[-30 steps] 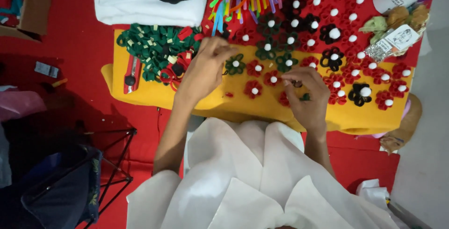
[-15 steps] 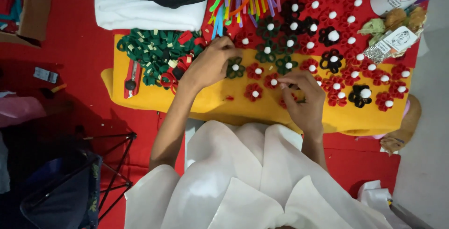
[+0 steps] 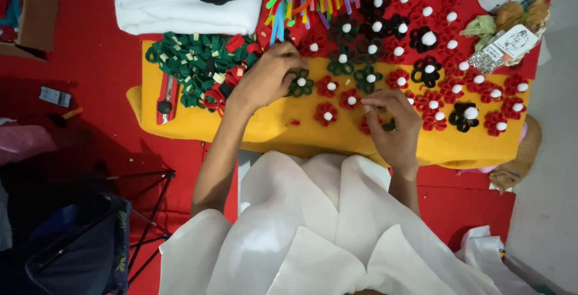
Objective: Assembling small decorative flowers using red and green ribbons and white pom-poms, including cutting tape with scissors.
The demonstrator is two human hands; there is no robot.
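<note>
Seen from above, a red utility knife [image 3: 165,98] lies at the left end of a yellow mat [image 3: 271,126], beside a heap of green loops [image 3: 195,66]; the left hand [image 3: 268,78] stretches forward, fingers curled onto a dark green flower [image 3: 300,83]; rows of red flowers [image 3: 326,114] follow; the right hand [image 3: 391,123], bent inward near the mat's front edge, pinches a small dark green piece [image 3: 389,125].
</note>
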